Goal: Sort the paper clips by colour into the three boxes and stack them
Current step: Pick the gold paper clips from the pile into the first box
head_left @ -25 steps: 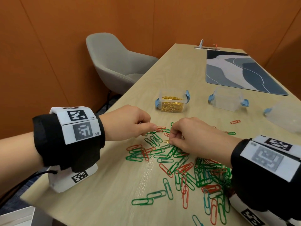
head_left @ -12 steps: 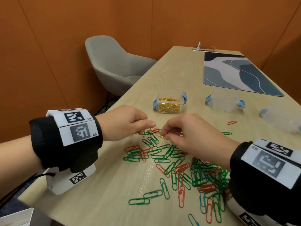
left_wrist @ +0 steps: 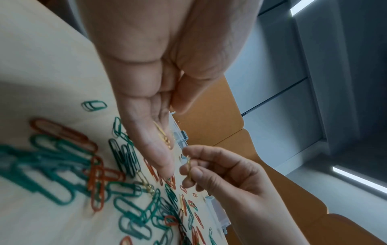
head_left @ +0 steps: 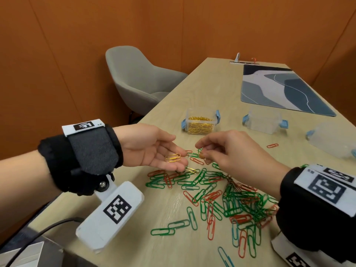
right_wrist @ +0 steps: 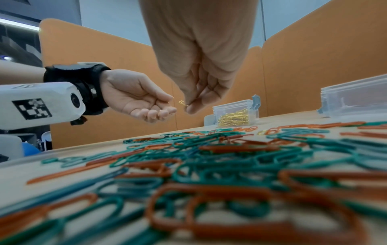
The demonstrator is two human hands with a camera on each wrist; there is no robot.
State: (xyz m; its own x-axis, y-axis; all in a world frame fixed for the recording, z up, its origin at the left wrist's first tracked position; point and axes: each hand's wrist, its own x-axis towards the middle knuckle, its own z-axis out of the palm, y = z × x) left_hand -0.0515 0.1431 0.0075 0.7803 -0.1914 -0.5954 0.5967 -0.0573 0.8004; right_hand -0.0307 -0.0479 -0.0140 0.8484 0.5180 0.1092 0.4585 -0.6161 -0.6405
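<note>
We see a person's left hand [head_left: 154, 149] turned palm up above a light wooden table [head_left: 123, 218], its fingers relaxed and apart, with a few gold paper clips [head_left: 173, 158] lying loose on the palm. Just beside it, the right hand [head_left: 231, 151] pinches a single gold clip [right_wrist: 182, 102] between thumb and fingertips, held in the air close to the open palm but not touching it.

Below and to the right of both hands we find the unsorted pile of green and red paper clips [head_left: 227, 197] spread across the table, with stray clips lying apart at its near edge and one more gold clip [head_left: 192, 170] resting on the wood just under the left fingertips.

Beyond the hands stand the three clear boxes with blue latches: the left box [head_left: 200, 124] holds a heap of gold clips, the middle box [head_left: 264, 122] looks bare inside, and the third box [head_left: 333, 139] sits partly out of view at the right edge. A lone red clip [head_left: 272, 145] lies between the boxes and the pile.

A blue-grey patterned mat [head_left: 281, 87] lies further up the table, and a grey chair [head_left: 140, 79] stands against the orange wall [head_left: 57, 54].
</note>
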